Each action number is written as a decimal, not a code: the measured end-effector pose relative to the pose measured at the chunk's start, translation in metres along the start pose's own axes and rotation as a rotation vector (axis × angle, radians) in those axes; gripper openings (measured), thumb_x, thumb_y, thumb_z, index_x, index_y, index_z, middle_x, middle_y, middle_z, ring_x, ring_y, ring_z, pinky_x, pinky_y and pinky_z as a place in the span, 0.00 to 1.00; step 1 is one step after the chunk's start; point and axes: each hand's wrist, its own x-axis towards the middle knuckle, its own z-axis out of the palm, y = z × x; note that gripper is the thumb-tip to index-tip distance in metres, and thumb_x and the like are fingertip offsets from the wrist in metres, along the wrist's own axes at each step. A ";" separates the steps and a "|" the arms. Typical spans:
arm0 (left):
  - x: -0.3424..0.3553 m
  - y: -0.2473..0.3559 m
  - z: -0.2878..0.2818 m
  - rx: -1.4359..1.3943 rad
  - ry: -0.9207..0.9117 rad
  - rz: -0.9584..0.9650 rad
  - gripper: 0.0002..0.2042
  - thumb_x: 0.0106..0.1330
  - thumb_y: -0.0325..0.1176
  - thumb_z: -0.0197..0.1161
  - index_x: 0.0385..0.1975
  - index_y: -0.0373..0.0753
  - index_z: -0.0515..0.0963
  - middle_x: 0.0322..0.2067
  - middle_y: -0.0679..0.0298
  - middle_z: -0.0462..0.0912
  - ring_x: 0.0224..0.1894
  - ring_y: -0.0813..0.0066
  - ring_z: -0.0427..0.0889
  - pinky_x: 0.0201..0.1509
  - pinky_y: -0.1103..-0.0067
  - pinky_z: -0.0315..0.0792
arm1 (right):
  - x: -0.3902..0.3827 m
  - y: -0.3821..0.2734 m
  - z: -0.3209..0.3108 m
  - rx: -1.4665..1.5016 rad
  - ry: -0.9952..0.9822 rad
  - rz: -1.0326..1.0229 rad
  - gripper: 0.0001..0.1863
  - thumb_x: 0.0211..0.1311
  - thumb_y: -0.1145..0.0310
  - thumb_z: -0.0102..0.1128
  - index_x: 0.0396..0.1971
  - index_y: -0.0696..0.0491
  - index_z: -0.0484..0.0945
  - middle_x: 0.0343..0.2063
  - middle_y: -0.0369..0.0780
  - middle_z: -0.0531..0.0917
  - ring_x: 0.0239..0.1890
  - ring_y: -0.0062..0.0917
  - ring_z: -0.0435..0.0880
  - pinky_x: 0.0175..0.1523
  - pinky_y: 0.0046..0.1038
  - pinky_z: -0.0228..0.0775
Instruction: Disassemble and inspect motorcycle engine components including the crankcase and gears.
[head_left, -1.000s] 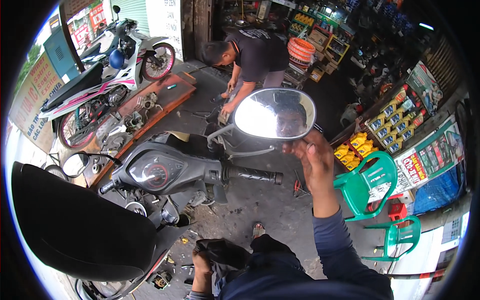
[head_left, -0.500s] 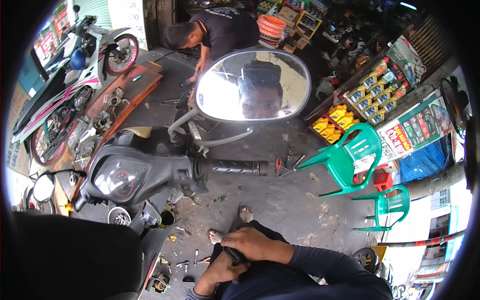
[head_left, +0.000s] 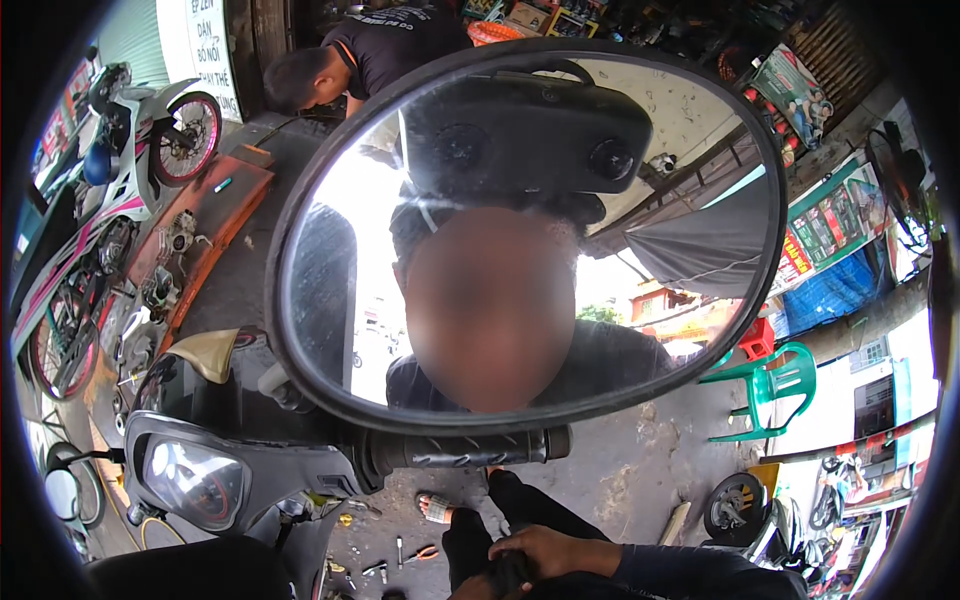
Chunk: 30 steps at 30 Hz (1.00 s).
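Filling the middle of the view, a large oval mirror [head_left: 525, 240] with a black rim reflects the wearer's head and headgear, and its lower edge stands just above the ribbed black handlebar grip [head_left: 465, 449]. Low in the view, near the bottom edge, the person's right hand [head_left: 560, 552] lies with its fingers curled over a small dark bundle [head_left: 511, 570], held in front of the dark-trousered legs. The left hand [head_left: 475, 588] shows beside that bundle but is largely cut off, so how far its fingers close cannot be told. Left of the legs, pliers [head_left: 424, 553] with orange handles lie on the ground among small loose tools, near a sandalled foot [head_left: 434, 507]. A green plastic chair [head_left: 775, 385] stands to the right, near a red stool [head_left: 757, 338]. Beyond the mirror, a co-worker [head_left: 395, 45] in a dark shirt bends forward; a white-and-pink motorcycle [head_left: 140, 205] stands at the left.
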 end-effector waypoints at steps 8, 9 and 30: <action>0.009 0.004 -0.012 0.024 0.037 -0.066 0.07 0.61 0.28 0.59 0.37 0.35 0.78 0.28 0.55 0.79 0.26 0.70 0.79 0.26 0.74 0.71 | 0.006 0.010 0.001 0.015 -0.024 0.042 0.32 0.41 0.60 0.72 0.49 0.48 0.70 0.39 0.45 0.80 0.45 0.42 0.79 0.52 0.38 0.69; 0.011 0.000 -0.011 -0.057 0.063 -0.041 0.07 0.61 0.27 0.59 0.36 0.34 0.78 0.26 0.58 0.79 0.24 0.75 0.79 0.24 0.78 0.70 | 0.006 0.011 0.000 0.015 -0.025 0.041 0.32 0.41 0.60 0.72 0.49 0.48 0.70 0.39 0.45 0.80 0.45 0.42 0.79 0.52 0.38 0.69; 0.030 0.012 -0.015 0.266 0.045 0.162 0.13 0.56 0.28 0.57 0.41 0.35 0.78 0.28 0.52 0.82 0.30 0.54 0.81 0.33 0.68 0.74 | 0.001 0.005 -0.013 0.054 0.038 0.090 0.28 0.41 0.64 0.70 0.47 0.49 0.72 0.37 0.43 0.81 0.43 0.40 0.80 0.50 0.36 0.71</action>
